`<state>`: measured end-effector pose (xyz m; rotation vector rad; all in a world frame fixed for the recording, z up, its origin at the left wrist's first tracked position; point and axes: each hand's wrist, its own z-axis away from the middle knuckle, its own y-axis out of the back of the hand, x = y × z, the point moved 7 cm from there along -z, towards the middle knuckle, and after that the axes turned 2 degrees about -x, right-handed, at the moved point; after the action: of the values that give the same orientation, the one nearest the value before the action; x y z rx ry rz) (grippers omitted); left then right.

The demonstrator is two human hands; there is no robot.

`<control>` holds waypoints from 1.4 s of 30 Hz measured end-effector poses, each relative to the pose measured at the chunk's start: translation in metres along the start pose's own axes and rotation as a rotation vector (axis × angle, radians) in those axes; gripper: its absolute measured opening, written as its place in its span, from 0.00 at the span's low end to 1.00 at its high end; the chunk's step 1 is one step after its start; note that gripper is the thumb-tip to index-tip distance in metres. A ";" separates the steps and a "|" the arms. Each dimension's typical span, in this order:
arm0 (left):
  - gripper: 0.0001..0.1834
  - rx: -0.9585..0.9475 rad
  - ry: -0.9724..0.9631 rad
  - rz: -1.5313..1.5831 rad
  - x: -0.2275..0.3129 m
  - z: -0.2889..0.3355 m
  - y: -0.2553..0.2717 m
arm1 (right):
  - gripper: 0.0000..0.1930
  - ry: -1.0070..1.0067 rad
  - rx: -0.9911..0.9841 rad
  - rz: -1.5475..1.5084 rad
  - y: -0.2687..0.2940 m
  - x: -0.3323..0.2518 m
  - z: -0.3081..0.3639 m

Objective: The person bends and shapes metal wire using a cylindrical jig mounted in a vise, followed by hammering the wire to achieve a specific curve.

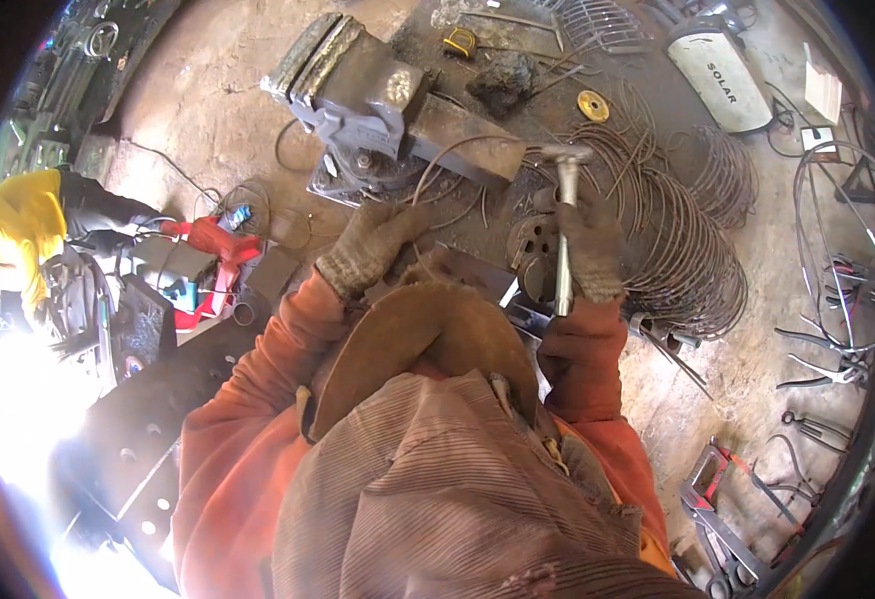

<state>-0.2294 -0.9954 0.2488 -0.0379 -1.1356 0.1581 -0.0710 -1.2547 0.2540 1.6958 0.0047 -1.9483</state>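
My left hand [380, 245], in a knitted work glove, is closed around a thin curved metal rod [441, 160]. The rod rises from the fingers and bends right over a thick steel bar. In my right hand [591, 245], also gloved, is a hammer [565, 200] with a shiny metal shaft, its head up beside the bar's end. A large grey bench vise [363, 120] stands just beyond my left hand. Below the hammer, partly covered by my right hand, sits a round metal plate with holes [532, 245].
A big coil of wire rod [692, 260] lies right of my right hand. Farther off are a yellow tape measure [459, 42], a yellow disc [592, 106] and a white box [722, 80]. Pliers [825, 371] and a hacksaw [705, 479] lie right. A person in yellow [28, 215] works at left.
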 end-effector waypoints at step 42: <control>0.09 0.967 -0.518 -0.571 -0.019 0.135 0.214 | 0.20 -0.168 -0.169 -0.202 -0.032 0.008 0.025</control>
<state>-0.3823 -0.7934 0.2650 1.2331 -1.4309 0.1958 -0.1070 -1.2390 0.2410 1.4660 0.2803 -2.1659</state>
